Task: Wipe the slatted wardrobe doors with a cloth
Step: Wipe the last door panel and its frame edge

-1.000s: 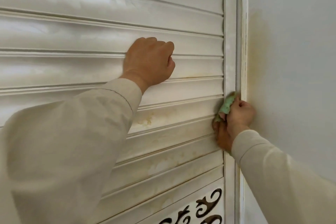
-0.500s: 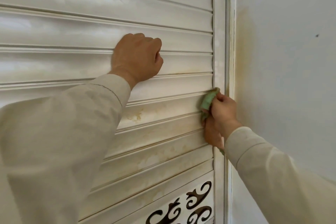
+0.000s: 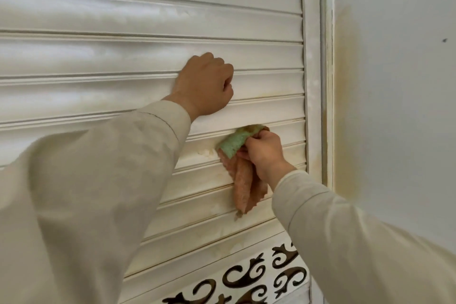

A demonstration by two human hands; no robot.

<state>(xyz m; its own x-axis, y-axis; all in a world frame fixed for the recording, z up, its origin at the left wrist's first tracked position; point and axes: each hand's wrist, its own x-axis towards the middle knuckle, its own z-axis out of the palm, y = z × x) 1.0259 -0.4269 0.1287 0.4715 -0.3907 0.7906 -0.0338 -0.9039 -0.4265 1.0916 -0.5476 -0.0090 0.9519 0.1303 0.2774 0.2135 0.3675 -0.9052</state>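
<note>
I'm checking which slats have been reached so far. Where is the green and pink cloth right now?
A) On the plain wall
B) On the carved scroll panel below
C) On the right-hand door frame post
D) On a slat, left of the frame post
D: the right hand grips the green and pink cloth against a white slat, left of the frame post.

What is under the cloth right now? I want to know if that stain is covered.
The cloth, gripped by the right hand, lies on the slats. A yellowish stain shows just beside it; whatever lies beneath is hidden.
</note>
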